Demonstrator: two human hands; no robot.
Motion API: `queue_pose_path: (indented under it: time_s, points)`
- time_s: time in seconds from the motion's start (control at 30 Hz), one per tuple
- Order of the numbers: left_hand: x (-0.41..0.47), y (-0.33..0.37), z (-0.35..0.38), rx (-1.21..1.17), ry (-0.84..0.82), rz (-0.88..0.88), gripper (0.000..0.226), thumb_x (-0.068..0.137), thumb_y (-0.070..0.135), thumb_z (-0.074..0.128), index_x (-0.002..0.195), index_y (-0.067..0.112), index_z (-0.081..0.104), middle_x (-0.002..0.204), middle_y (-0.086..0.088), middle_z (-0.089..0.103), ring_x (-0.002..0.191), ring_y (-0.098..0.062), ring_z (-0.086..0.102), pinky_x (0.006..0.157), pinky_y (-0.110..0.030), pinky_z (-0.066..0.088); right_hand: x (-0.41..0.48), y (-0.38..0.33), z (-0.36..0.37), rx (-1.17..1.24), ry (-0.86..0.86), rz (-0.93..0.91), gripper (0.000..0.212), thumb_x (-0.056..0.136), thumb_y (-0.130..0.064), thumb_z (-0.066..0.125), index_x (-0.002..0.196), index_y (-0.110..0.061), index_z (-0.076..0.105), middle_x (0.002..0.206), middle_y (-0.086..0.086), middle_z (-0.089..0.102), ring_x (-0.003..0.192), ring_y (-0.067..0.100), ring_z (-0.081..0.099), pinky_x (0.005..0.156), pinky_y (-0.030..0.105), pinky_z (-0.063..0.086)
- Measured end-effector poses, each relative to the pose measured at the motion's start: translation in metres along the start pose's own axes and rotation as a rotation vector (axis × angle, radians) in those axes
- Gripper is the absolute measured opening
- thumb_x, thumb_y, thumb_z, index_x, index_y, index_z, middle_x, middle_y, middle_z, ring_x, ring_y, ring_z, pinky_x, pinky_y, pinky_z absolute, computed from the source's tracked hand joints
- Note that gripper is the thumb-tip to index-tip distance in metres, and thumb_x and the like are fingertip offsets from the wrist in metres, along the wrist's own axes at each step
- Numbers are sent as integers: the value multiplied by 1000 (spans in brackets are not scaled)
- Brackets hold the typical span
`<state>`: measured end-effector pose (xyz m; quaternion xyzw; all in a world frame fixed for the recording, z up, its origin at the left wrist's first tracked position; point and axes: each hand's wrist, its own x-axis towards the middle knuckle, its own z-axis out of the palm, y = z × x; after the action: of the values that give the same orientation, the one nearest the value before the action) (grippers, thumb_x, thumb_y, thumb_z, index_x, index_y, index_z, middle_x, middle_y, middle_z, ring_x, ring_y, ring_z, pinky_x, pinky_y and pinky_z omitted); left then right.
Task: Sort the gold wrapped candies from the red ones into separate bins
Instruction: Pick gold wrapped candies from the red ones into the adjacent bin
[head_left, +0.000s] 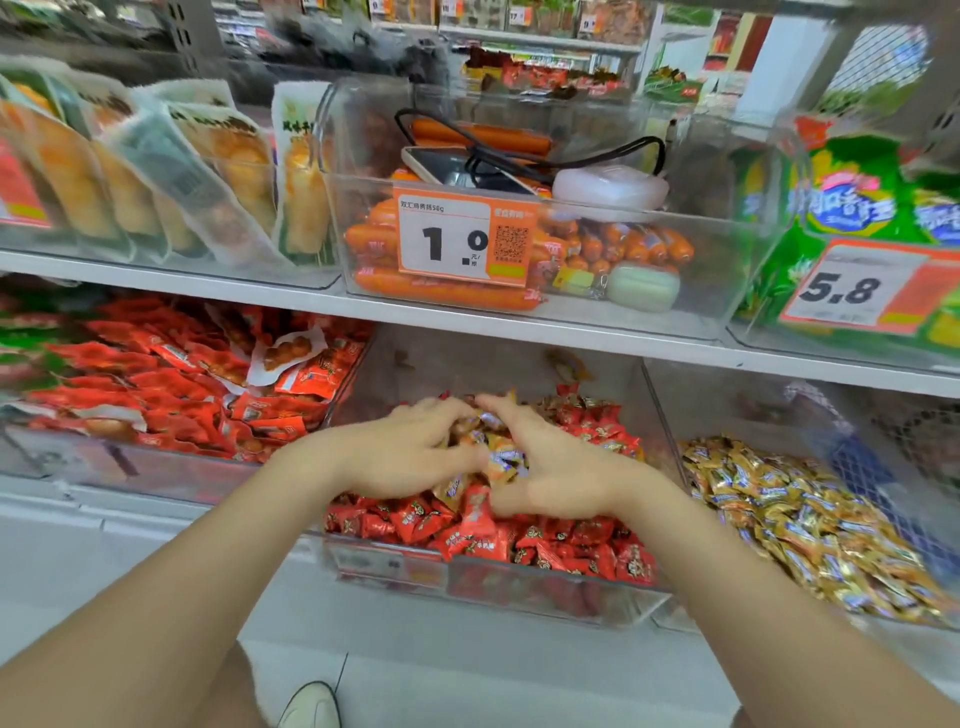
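Both forearms (197, 561) reach into the middle bin (519, 587), where the left hand (410, 447) and right hand (550, 467) curl their fingers round a clump of gold candies (498, 454) lying atop the red candies (545, 551). This looks like the gathering step; next, the clump needs lifting rightward into the gold bin (737, 410).

Open top of the clear bin (519, 587) beneath the shelf (519, 325), clear wall (661, 413) toward gold candies (810, 519)

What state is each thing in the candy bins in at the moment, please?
Left hand, fingers curled over the gold candy clump.
Right hand, fingers curled round the same clump.
Middle bin, mostly red candies, some gold mixed in.
Right bin, heaped with a gold candy pile.
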<state>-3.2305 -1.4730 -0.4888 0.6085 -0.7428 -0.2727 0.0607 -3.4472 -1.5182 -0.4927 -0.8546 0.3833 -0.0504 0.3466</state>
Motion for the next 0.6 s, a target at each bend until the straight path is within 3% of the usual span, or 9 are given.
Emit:
queue_pose_path:
  time_s: [0.07, 0.13, 0.23, 0.4, 0.6]
  points:
    - [-13, -6, 0, 22, -88, 29, 88, 85, 79, 60, 156, 47, 18, 150, 11, 35, 142, -14, 34, 122, -42, 31, -5, 1, 11, -68, -20, -17, 129, 74, -52, 86, 168, -33, 0, 175, 1, 5, 162, 13, 3, 128, 35, 21]
    - [-19, -13, 0, 27, -135, 50, 100, 82, 80, 64, 158, 50, 5, 162, 16, 20, 151, -10, 25, 125, -40, 27, -7, 2, 18, -75, -21, -33, 129, 73, -62, 85, 165, -43, -4, 175, -6, -5, 162, 13, -4, 129, 43, 22]
    - [-18, -14, 2, 97, -181, 19, 112, 80, 80, 67, 160, 46, -4, 166, 12, 13, 155, -14, 21, 125, -42, 28, -7, 6, 20, -115, -32, -60, 126, 75, -66, 83, 164, -45, -3, 170, -15, 3, 159, 14, 14, 124, 39, 33]
    - [-3, 2, 23, 320, -200, -81, 123, 84, 78, 63, 163, 20, -11, 168, -1, 0, 156, -35, 6, 126, -53, 21, 4, 17, 30, -458, 18, -86, 130, 71, -69, 79, 164, -32, -3, 163, 1, 20, 152, 28, 27, 122, 46, 33]
    - [14, 0, 36, 284, 12, -85, 112, 89, 66, 67, 162, 16, -1, 163, -7, 10, 152, -45, 14, 124, -62, 16, 15, 18, 26, -665, 119, -24, 133, 66, -70, 73, 166, -22, -1, 162, 7, 26, 145, 33, 37, 117, 49, 36]
